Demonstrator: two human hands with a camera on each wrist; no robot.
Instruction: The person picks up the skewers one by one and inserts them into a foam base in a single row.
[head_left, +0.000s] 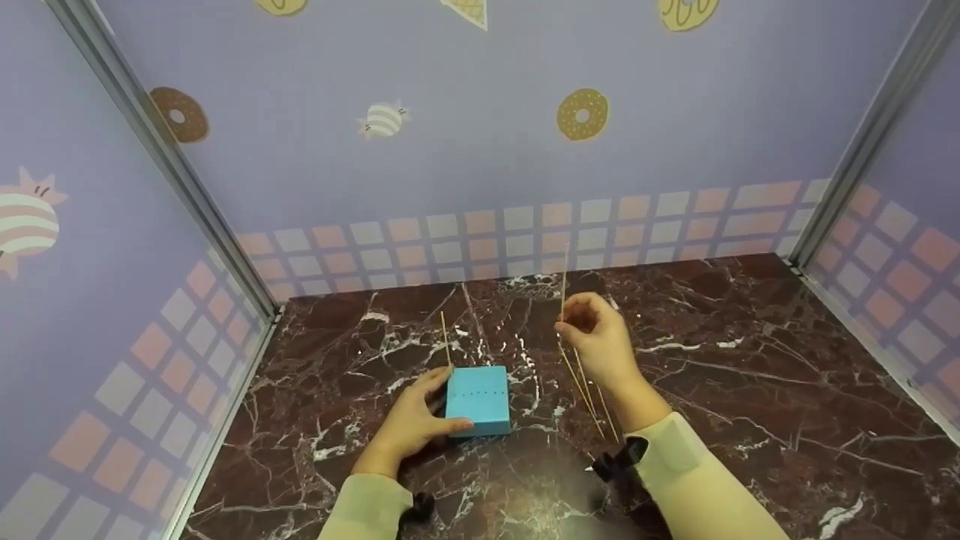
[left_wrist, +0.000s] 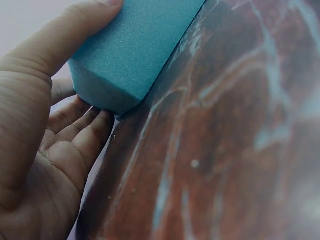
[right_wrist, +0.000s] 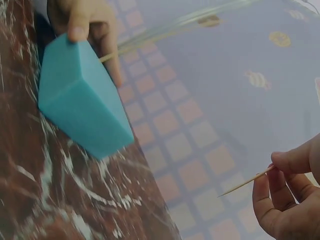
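Observation:
A light blue foam block (head_left: 484, 409) with a row of small dark holes across its top rests on the tabletop. One thin wooden skewer (head_left: 445, 337) stands upright at its far left corner. My left hand (head_left: 412, 420) grips the block from the left, thumb on the near side and fingers round the far side, as the left wrist view also shows for the block (left_wrist: 130, 55). To the right, my right hand (head_left: 600, 341) pinches another skewer (head_left: 565, 277) upright between thumb and fingertips, above the table. In the right wrist view that skewer's pointed end (right_wrist: 240, 186) sticks out, apart from the block.
Loose skewers (head_left: 585, 394) lie on the dark red marbled tabletop (head_left: 720, 405) below my right hand. Patterned lilac panels (head_left: 480, 150) with metal corner posts (head_left: 862, 142) enclose the back and sides.

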